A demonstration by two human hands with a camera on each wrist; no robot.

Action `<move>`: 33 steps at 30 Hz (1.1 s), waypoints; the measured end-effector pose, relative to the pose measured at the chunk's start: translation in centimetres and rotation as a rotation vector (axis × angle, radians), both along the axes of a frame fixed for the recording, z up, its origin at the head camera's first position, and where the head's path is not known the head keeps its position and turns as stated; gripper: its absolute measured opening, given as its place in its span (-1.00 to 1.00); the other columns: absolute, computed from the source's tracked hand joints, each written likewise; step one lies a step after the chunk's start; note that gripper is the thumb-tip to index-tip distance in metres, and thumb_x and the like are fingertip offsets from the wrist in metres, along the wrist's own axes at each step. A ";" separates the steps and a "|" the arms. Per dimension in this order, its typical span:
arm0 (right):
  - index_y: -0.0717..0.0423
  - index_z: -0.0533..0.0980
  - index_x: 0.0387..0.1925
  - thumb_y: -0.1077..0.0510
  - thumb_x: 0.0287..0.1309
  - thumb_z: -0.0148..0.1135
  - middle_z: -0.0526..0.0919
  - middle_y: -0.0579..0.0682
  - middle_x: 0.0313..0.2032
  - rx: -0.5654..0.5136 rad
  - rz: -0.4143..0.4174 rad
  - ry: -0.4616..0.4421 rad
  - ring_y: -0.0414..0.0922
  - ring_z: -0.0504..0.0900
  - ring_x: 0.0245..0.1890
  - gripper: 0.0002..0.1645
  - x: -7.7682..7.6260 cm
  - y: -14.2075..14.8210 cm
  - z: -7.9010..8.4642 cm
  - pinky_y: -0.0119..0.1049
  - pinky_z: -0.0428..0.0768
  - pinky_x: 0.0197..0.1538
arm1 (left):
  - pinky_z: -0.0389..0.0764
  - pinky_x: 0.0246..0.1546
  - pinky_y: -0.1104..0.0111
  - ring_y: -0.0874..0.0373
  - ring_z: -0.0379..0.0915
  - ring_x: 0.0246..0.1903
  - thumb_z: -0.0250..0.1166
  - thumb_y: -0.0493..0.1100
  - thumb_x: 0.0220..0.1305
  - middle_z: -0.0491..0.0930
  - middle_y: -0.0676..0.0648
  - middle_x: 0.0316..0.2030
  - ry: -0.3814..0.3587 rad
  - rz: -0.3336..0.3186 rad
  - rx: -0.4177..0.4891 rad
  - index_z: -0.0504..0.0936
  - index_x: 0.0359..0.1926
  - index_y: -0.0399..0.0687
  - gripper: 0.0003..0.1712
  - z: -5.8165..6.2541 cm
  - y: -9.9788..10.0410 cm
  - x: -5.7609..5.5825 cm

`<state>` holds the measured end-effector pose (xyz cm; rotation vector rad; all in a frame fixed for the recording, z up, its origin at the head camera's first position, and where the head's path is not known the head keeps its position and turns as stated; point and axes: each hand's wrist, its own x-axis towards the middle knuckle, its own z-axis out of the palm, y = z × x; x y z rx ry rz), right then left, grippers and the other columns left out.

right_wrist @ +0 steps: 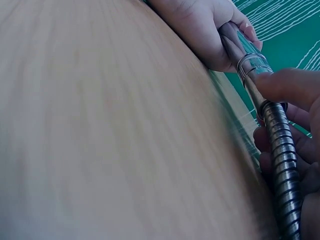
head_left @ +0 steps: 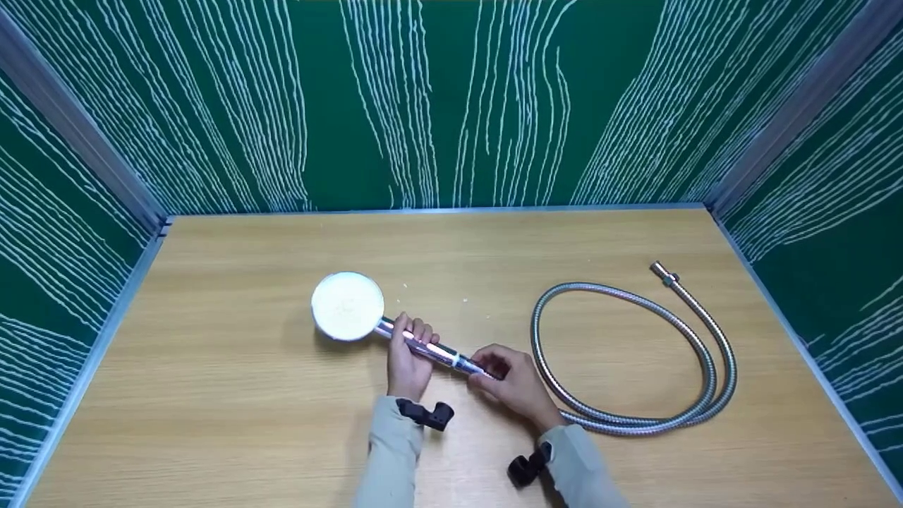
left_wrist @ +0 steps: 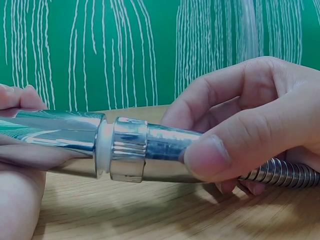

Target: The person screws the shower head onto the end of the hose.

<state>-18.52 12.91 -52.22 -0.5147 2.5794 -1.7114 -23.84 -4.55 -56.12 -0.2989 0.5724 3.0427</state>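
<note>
A hand shower with a round white face and a chrome handle is held just above the wooden table. My left hand grips its handle, fingers wrapped around it. At the handle's lower end, my right hand pinches the chrome conical connector of a ribbed metal shower hose between thumb and fingers. The connector lines up with the handle, and a white ring shows between them. The right hand hides part of the connector and hose.
The rest of the hose lies looped on the table at the right, its free end fitting pointing to the back. Small white specks lie behind the hands. Green white-lined walls enclose the back and sides.
</note>
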 end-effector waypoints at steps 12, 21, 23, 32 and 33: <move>0.29 0.58 -0.29 0.40 -0.10 0.39 0.65 0.10 -0.43 0.016 -0.001 -0.010 -0.30 0.46 -0.50 -0.75 0.1 -0.1 0.0 -0.48 0.44 -0.38 | 0.20 -0.43 0.41 0.23 0.10 -0.64 -0.20 -0.10 0.51 0.17 0.08 -0.69 -0.002 0.008 0.006 0.18 -0.53 -0.02 -0.62 -0.1 -0.1 0.1; 0.30 0.59 -0.30 0.40 -0.11 0.39 0.64 0.11 -0.45 0.000 -0.001 -0.003 -0.31 0.44 -0.52 -0.77 0.0 0.0 -0.1 -0.50 0.41 -0.40 | 0.21 -0.43 0.42 0.24 0.11 -0.64 -0.22 -0.10 0.51 0.18 0.09 -0.69 0.011 0.001 0.000 0.19 -0.54 -0.01 -0.61 -0.1 -0.1 0.1; 0.31 0.59 -0.31 0.40 -0.10 0.39 0.63 0.11 -0.47 -0.005 0.000 -0.005 -0.32 0.43 -0.53 -0.77 0.0 0.0 -0.1 -0.51 0.40 -0.42 | 0.21 -0.43 0.42 0.24 0.12 -0.65 -0.22 -0.10 0.51 0.19 0.09 -0.69 0.015 0.000 0.004 0.19 -0.54 -0.01 -0.61 -0.2 -0.1 0.0; 0.32 0.59 -0.30 0.41 -0.09 0.37 0.63 0.12 -0.46 -0.005 -0.008 -0.030 -0.30 0.44 -0.52 -0.78 0.0 0.0 0.0 -0.50 0.40 -0.42 | 0.21 -0.44 0.42 0.23 0.11 -0.64 -0.20 -0.11 0.51 0.19 0.08 -0.69 -0.002 0.002 0.012 0.18 -0.53 -0.03 -0.62 -0.2 0.0 0.0; 0.31 0.59 -0.30 0.41 -0.09 0.38 0.63 0.12 -0.46 -0.002 -0.008 -0.032 -0.30 0.44 -0.52 -0.78 0.0 0.0 0.0 -0.50 0.40 -0.41 | 0.21 -0.44 0.42 0.23 0.12 -0.64 -0.20 -0.11 0.51 0.19 0.08 -0.69 0.000 0.003 0.009 0.18 -0.53 -0.03 -0.62 -0.2 0.0 0.1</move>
